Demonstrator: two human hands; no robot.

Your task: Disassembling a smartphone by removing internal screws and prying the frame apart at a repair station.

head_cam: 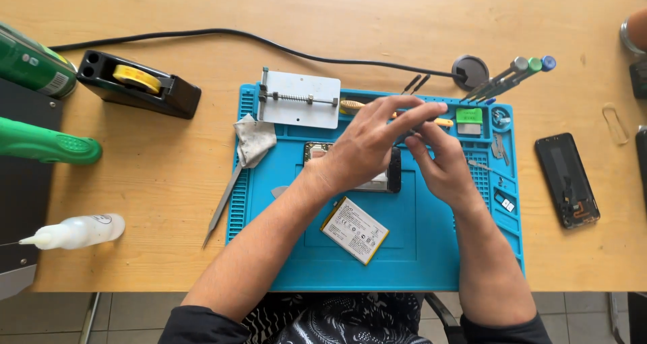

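Spanning the frame, a light wooden worktop (pixel 168 175) is seen, with a blue rubber repair mat (pixel 411 249) laid on it. On the mat, an opened dark smartphone (pixel 389 175) is largely covered by the hands. The left hand (pixel 367 145) is laid across the phone, fingers stretched right; the right hand (pixel 441 165) is raised beside it. Fingertips of both are brought together on a small dark object above the phone; what it is cannot be told. A flat white battery with yellow edge (pixel 354 229) is placed just below the phone. A metal clamp plate (pixel 300 99) is set at the mat's top-left corner, a grey cloth (pixel 255 140) beside it. A black tape dispenser (pixel 138 83) is parked well left.
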